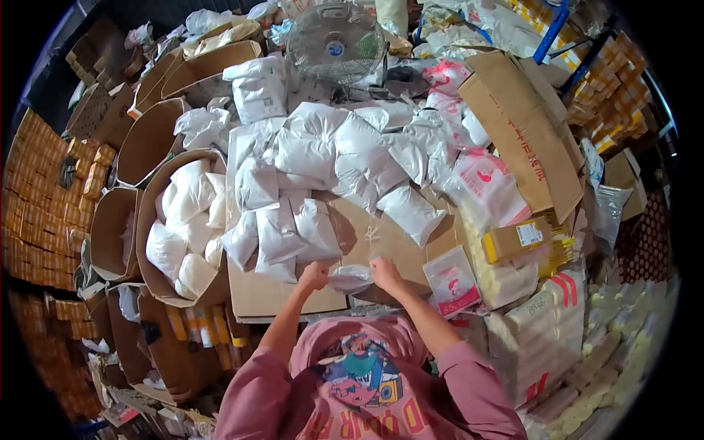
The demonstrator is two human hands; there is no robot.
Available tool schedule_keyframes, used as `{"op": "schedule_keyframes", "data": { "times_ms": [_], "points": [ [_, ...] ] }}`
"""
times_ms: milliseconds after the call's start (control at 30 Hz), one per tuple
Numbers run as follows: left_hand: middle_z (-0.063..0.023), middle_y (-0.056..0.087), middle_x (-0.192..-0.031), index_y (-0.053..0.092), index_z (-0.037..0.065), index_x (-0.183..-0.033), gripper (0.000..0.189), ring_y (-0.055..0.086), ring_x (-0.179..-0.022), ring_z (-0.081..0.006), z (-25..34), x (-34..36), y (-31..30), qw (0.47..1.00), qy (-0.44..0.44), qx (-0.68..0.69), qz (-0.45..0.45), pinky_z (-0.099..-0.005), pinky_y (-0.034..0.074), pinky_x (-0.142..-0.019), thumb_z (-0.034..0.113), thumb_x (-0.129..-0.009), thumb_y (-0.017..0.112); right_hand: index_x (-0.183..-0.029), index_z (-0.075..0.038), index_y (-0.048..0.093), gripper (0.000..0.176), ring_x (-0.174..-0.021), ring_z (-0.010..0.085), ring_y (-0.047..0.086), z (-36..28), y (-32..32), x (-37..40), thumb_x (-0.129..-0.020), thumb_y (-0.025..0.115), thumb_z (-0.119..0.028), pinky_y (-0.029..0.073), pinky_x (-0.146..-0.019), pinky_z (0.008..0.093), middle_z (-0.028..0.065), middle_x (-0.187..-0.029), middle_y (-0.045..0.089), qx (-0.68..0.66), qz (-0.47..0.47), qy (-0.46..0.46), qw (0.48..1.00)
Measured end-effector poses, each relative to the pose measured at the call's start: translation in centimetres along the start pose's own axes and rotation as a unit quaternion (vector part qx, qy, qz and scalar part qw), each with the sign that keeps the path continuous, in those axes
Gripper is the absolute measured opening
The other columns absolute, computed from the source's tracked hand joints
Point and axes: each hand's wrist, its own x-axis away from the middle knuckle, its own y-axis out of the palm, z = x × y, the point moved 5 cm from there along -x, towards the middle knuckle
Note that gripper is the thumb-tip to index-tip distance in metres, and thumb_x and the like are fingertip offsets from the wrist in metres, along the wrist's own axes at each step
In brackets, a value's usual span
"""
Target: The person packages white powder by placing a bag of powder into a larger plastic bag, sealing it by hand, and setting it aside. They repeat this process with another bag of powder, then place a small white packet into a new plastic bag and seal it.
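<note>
My left hand (314, 276) and my right hand (384, 273) are closed on opposite ends of a small, shiny plastic bag (350, 279), stretched between them over the near edge of the cardboard surface (367, 242). What the bag contains, if anything, I cannot make out. Just beyond my left hand lie several filled white pouches (277, 233). A heap of larger white pouches (315, 139) covers the far part of the cardboard. To the right of my right hand rests a flat packet (452, 281) with pink print.
At left stands an open carton (158, 277) holding several round white bags (192, 198). A fan (336, 45) faces me at the back. On the right are a leaning cardboard box (513, 132), a yellow-taped box (517, 240) and wrapped packs (539, 337). Orange boxes (44, 198) are stacked far left.
</note>
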Motion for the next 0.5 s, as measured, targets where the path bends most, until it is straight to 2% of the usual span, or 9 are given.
{"op": "schedule_keyframes", "data": {
  "times_ms": [67, 133, 200, 233, 333, 367, 467, 500],
  "points": [
    [-0.0139, 0.049, -0.054, 0.049, -0.001, -0.062, 0.012, 0.049, -0.048, -0.021, 4.2, 0.2, -3.2, 0.998, -0.009, 0.043, 0.035, -0.0365, 0.04, -0.045, 0.005, -0.072, 0.051, -0.068, 0.001, 0.051, 0.003, -0.066, 0.0416, 0.056, -0.5, -1.8, -1.8, -0.071, 0.052, 0.002, 0.044, -0.059, 0.0466, 0.0219, -0.064, 0.054, -0.029, 0.035, -0.03, 0.999],
    [-0.0213, 0.045, -0.057, 0.049, -0.003, -0.066, 0.01, 0.042, -0.049, -0.0263, 5.2, -2.2, -4.3, 0.982, 0.144, -0.025, 0.12, -0.0384, 0.04, -0.049, 0.006, -0.071, 0.052, -0.068, 0.001, 0.051, 0.004, -0.066, 0.0408, 0.056, -0.2, -3.2, -4.4, -0.071, 0.052, 0.002, 0.042, -0.056, 0.0474, 0.0217, -0.066, 0.056, -0.038, 0.043, -0.057, 0.997],
    [-0.0241, 0.042, -0.061, 0.048, -0.004, -0.068, 0.008, 0.036, -0.053, -0.0311, 8.1, -1.6, -5.8, 0.977, 0.168, -0.033, 0.129, -0.0399, 0.038, -0.051, 0.003, -0.068, 0.053, -0.068, 0.0, 0.052, 0.005, -0.066, 0.0406, 0.056, -2.1, -5.8, -4.1, -0.072, 0.053, 0.002, 0.041, -0.055, 0.0467, 0.0211, -0.066, 0.056, 0.008, 0.109, -0.14, 0.984],
    [-0.0241, 0.041, -0.061, 0.048, -0.003, -0.069, 0.005, 0.033, -0.054, -0.0335, 8.7, -1.4, -6.0, 0.978, 0.167, 0.006, 0.122, -0.041, 0.036, -0.051, 0.001, -0.069, 0.051, -0.069, 0.0, 0.052, 0.004, -0.066, 0.0412, 0.055, -2.7, -6.6, -3.0, -0.073, 0.054, 0.002, 0.041, -0.055, 0.0465, 0.021, -0.066, 0.055, 0.008, 0.095, -0.116, 0.989],
    [-0.0252, 0.04, -0.06, 0.046, -0.004, -0.069, 0.005, 0.035, -0.054, -0.0373, 7.8, -1.3, -4.2, 0.967, 0.198, 0.01, 0.161, -0.0408, 0.036, -0.051, 0.0, -0.069, 0.05, -0.073, 0.0, 0.054, 0.003, -0.07, 0.0431, 0.055, -2.7, -6.8, -2.0, -0.074, 0.054, 0.002, 0.042, -0.057, 0.0471, 0.0217, -0.07, 0.055, 0.001, 0.073, -0.071, 0.995],
    [-0.0243, 0.045, -0.066, 0.048, -0.003, -0.074, 0.005, 0.044, -0.058, -0.0402, 6.9, -1.3, -3.3, 0.966, 0.209, -0.004, 0.153, -0.0415, 0.038, -0.053, -0.001, -0.072, 0.051, -0.075, 0.0, 0.056, 0.003, -0.072, 0.0439, 0.056, -1.4, -5.4, -1.4, -0.074, 0.055, 0.002, 0.044, -0.059, 0.0483, 0.0227, -0.073, 0.055, -0.005, 0.073, -0.071, 0.995],
    [-0.0204, 0.049, -0.075, 0.05, -0.001, -0.078, 0.006, 0.053, -0.07, -0.0406, 4.6, -0.9, -0.3, 0.947, 0.265, -0.037, 0.179, -0.0432, 0.042, -0.058, -0.002, -0.073, 0.053, -0.083, -0.001, 0.057, 0.011, -0.076, 0.0453, 0.056, 1.5, -1.6, 0.0, -0.076, 0.052, 0.005, 0.046, -0.062, 0.0502, 0.0226, -0.082, 0.053, -0.031, 0.045, -0.05, 0.997],
    [-0.0186, 0.049, -0.078, 0.051, 0.0, -0.08, 0.008, 0.054, -0.075, -0.0392, 2.9, -1.6, 1.4, 0.945, 0.277, -0.074, 0.158, -0.0438, 0.043, -0.061, -0.003, -0.073, 0.053, -0.083, -0.002, 0.056, 0.012, -0.076, 0.0451, 0.056, 2.7, 0.0, 0.8, -0.076, 0.051, 0.006, 0.046, -0.063, 0.0503, 0.0226, -0.083, 0.053, -0.029, 0.025, -0.039, 0.999]
  ]
}}
